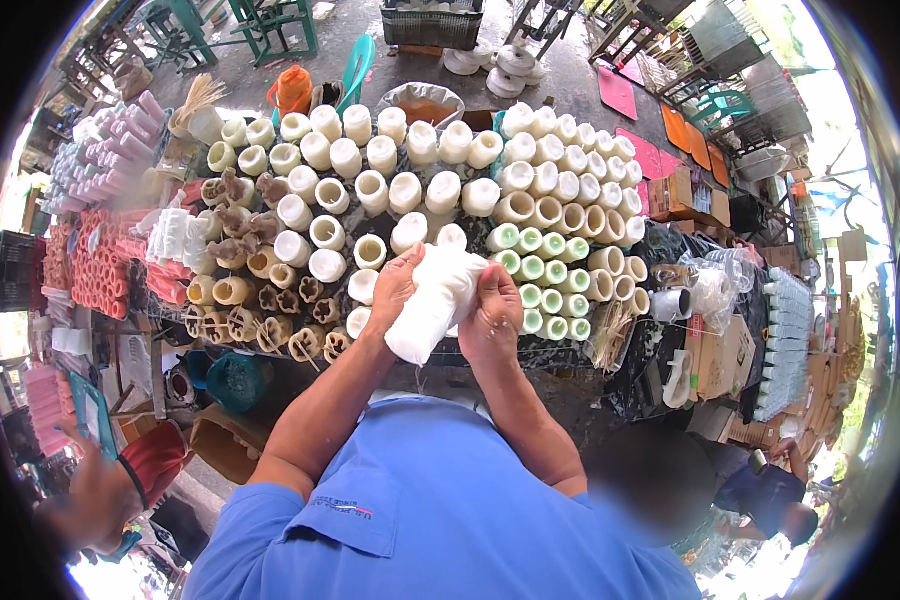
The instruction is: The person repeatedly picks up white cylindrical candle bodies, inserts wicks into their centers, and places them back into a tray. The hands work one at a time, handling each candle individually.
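Observation:
Above the near edge of the table I hold a white, lumpy, wax-like piece at a slant, its narrower end toward me. A thin thread seems to hang from that lower end. My left hand is closed along its left side. My right hand grips its right side with bent fingers, which partly hide that edge. Just beyond my hands stand rows of white hollow cylinders. Pale green-lined cylinders stand close to my right hand.
Brown star-holed cylinders line the table's near left, with pink pieces farther left. Cardboard boxes and clear plastic bags lie at the right. Below the table is a teal basin. Other people are on both sides.

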The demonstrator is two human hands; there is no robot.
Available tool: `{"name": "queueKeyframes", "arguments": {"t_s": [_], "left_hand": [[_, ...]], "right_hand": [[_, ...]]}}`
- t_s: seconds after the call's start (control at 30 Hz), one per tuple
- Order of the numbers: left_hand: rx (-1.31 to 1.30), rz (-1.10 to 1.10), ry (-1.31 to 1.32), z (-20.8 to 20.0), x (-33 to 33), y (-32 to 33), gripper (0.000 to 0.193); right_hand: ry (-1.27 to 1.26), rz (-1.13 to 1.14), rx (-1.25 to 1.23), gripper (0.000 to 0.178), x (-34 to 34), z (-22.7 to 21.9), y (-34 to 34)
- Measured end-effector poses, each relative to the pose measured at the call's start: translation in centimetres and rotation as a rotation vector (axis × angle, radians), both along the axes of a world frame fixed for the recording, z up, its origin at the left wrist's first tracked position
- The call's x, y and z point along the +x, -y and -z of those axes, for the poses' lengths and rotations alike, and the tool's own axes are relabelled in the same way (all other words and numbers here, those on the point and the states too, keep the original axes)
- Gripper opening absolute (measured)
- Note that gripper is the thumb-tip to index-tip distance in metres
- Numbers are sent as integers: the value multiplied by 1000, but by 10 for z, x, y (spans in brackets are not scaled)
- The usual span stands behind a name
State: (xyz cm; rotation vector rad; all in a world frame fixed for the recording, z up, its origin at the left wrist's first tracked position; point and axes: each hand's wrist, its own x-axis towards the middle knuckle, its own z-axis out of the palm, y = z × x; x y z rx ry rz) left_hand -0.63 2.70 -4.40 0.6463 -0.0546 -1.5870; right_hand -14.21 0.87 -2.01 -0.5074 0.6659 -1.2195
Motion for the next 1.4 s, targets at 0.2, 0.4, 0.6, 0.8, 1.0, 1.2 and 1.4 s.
{"name": "queueKeyframes", "arguments": {"t_s": [0.2,0.4,0.6,0.8,1.0,1.2,1.4], "left_hand": [[-75,172,-3,-5,13,-1,35],[8,168,248,0,19,13,31],[14,-200,1431,-16,30,14,32],[-317,3,1510,-42,59,22,31],[-557,51,1793,-26,74,37,22],[-386,-241,2143,-11,146,51,21],[186,-511,1737,-13,205,26,38]], "right_hand": [[269,-186,108,36,-10,6,2],[194,-294,234,67,-5,26,12],[-103,-707,299,80,-22,-6,17],[-633,-900,-29,89,-21,-39,9],[-575,-1071,42,84,-34,-42,29],[-715,-1280,-72,70,-62,-35,16],[-1000,-662,-105,71,-73,11,2]]}}
